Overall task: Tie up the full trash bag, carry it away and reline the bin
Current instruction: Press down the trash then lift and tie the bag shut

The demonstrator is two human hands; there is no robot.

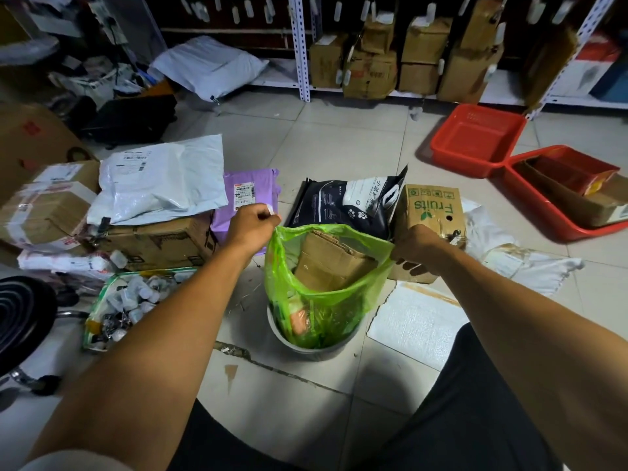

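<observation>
A translucent green trash bag [353,295] stands in a small grey round bin [307,348] on the tiled floor. Folded cardboard [331,261] and other rubbish fill it. My left hand [249,227] pinches the bag's left top edge and lifts it. At the opposite side, my right hand [416,248] grips the right top edge. The mouth of the bag is stretched wide between both hands, above the bin's rim.
Parcels and boxes [136,212] pile up at the left, with a clear bag of small items [129,304] beside them. A dark pet-food bag [346,205] and a "Fruits" carton [430,207] stand behind the bin. Red trays [475,141] lie at right, shelving [302,49] behind.
</observation>
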